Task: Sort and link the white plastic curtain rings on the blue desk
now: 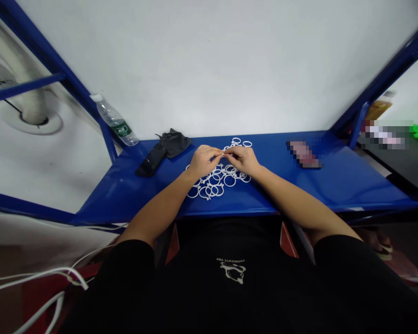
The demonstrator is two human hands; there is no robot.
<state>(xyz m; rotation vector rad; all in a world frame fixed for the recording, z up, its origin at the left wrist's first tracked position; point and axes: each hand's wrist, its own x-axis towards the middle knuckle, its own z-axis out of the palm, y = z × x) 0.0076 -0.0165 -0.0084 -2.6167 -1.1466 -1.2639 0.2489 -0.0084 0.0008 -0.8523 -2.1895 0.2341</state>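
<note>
White rings [214, 183] lie heaped mid-table, partly hidden under my wrists. My left hand [202, 160] and right hand [244, 159] meet above them, fingertips pinching sth small & white, too tiny to make out. Bare blue table [344, 178] to the right, w/ a blurred item near the back.

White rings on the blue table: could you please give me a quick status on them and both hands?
Left hand and right hand pinch one white ring together. Ring pile beneath. Phone off left, clear.
</note>
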